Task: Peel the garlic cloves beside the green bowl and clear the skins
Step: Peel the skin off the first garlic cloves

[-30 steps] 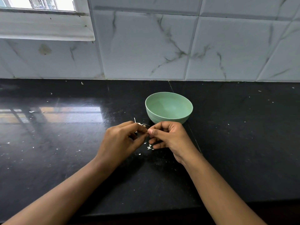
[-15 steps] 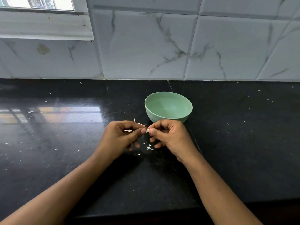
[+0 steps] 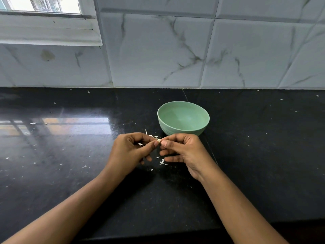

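A small pale garlic clove (image 3: 159, 141) is pinched between the fingertips of my left hand (image 3: 131, 152) and my right hand (image 3: 182, 152), just above the black counter. The green bowl (image 3: 183, 118) stands right behind my hands and looks empty. Thin white skin strips (image 3: 147, 133) lie on the counter behind my left fingers. A little heap of white skin flakes (image 3: 161, 162) lies below my hands. A white scrap shows inside my left palm (image 3: 140, 144).
The black stone counter (image 3: 70, 173) is dotted with tiny white flecks. A marble-tiled wall (image 3: 175, 50) rises behind it, with a window sill (image 3: 49, 32) at the upper left. The counter's front edge (image 3: 158, 235) runs below my forearms.
My hands have stayed in place in front of the bowl. My fingertips have shifted a little and the pale clove now shows between them.
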